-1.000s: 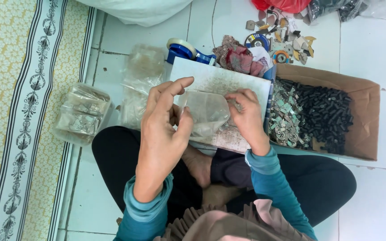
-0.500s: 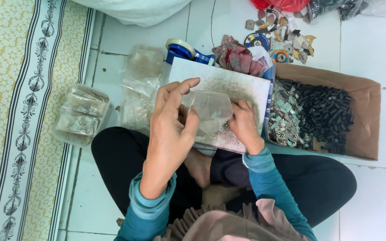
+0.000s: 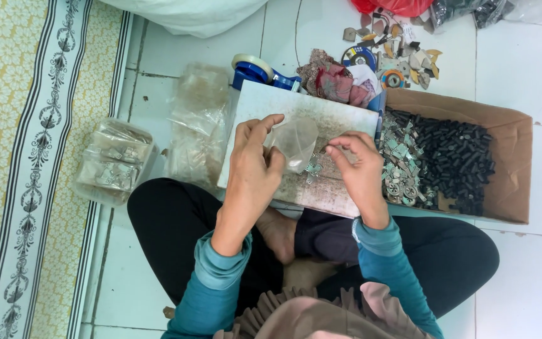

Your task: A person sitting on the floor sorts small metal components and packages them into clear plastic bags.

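Between two hands (image 3: 252, 164), one clear bag (image 3: 295, 142)

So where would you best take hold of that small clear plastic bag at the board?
Probably by its upper rim, from the left side, much as the left hand pinches the clear plastic bag now. The bag is limp and hangs mouth-up, so a rim grip likely keeps it open toward the right hand.

Both arms wear long teal sleeves with ribbed cuffs — the left hand (image 3: 252, 164) and right hand (image 3: 360, 171) are bare, without rings or gloves. Black trousers cover the crossed legs; a dusty-pink, ruffle-edged garment — perhaps a headscarf — hangs nearest the camera.
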